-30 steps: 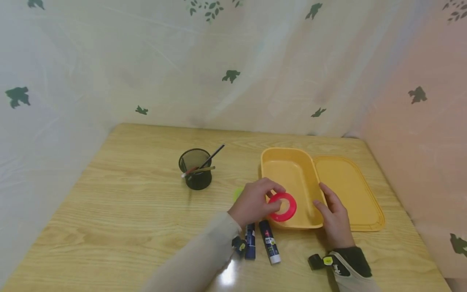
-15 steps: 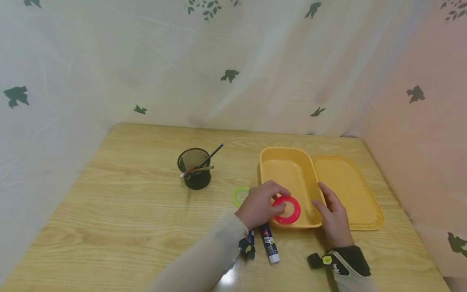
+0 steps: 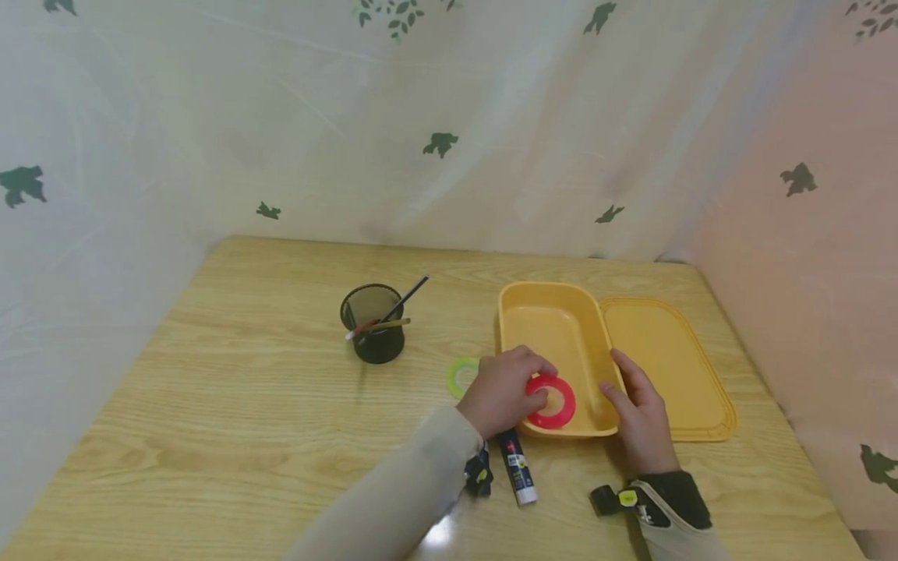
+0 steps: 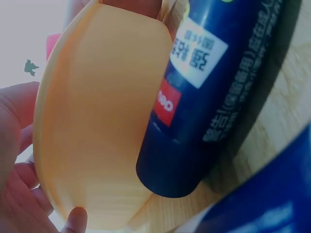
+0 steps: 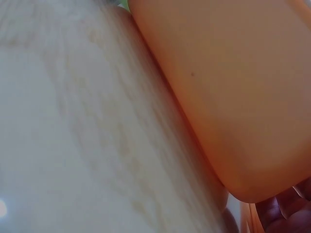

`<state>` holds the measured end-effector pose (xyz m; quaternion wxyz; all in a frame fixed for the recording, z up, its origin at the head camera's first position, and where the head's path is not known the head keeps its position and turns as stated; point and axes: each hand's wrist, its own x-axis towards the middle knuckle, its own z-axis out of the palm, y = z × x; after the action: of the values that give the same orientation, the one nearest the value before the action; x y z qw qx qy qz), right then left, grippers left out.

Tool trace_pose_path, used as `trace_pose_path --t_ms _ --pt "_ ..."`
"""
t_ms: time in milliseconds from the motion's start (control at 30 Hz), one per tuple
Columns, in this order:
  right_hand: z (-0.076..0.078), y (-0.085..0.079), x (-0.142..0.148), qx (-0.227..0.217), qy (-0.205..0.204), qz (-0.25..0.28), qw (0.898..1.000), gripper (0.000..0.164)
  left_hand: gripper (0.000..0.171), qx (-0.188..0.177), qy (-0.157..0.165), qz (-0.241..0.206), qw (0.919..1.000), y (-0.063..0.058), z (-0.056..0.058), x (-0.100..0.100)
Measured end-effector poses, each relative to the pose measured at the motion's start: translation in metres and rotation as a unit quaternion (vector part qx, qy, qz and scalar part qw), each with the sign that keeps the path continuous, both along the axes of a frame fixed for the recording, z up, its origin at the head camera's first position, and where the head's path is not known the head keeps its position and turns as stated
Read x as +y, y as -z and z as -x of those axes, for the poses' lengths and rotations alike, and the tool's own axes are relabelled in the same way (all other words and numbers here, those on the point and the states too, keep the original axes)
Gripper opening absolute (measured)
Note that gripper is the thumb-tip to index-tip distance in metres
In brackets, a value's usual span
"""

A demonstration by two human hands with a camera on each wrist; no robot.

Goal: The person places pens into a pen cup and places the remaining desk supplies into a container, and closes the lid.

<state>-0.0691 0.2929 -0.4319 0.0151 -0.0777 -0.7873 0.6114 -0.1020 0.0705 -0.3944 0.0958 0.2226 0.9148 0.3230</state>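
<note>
My left hand (image 3: 501, 393) holds a red ring (image 3: 567, 401), like a roll of tape, between thumb and fingers over the near left part of a yellow plastic box (image 3: 550, 290). At the box's right side my right hand (image 3: 644, 425) grips the rim, thumb on the inner side and fingers outside. In the left wrist view the box wall (image 4: 107, 107) stands beside a dark blue glue stick (image 4: 180, 131). A green ring (image 3: 456, 380) lies on the table, partly behind the left hand.
The yellow lid (image 3: 677, 366) lies flat right of the box. A black mesh pen cup (image 3: 380, 347) with several pencils stands to the left. Below the box's near edge lies the glue stick (image 3: 517, 471); a second dark blue stick (image 4: 272, 194) shows in the left wrist view.
My left hand has shifted slightly right and down with the red ring, further over the box, uncovering more of the green ring. My right hand stays on the box rim.
</note>
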Motion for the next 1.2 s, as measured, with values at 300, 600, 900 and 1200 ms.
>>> trace_pose_path --t_ms 300,600,900,1200 --pt "0.000 0.000 -0.001 -0.010 -0.002 -0.001 1.000 0.057 0.032 0.013 0.017 0.040 0.9990 0.001 0.002 0.000" --pt "0.000 0.000 -0.001 -0.004 -0.006 -0.003 1.000 0.057 0.029 0.041 0.031 0.040 0.9979 0.003 0.001 -0.001" --pt "0.001 0.000 -0.001 0.003 -0.011 0.022 1.000 0.057 0.028 0.031 0.028 0.003 0.9991 -0.002 -0.003 -0.008" --pt "0.001 0.000 0.000 -0.003 -0.006 0.011 1.000 0.057 0.027 -0.025 -0.006 -0.081 0.9964 -0.019 -0.006 -0.024"
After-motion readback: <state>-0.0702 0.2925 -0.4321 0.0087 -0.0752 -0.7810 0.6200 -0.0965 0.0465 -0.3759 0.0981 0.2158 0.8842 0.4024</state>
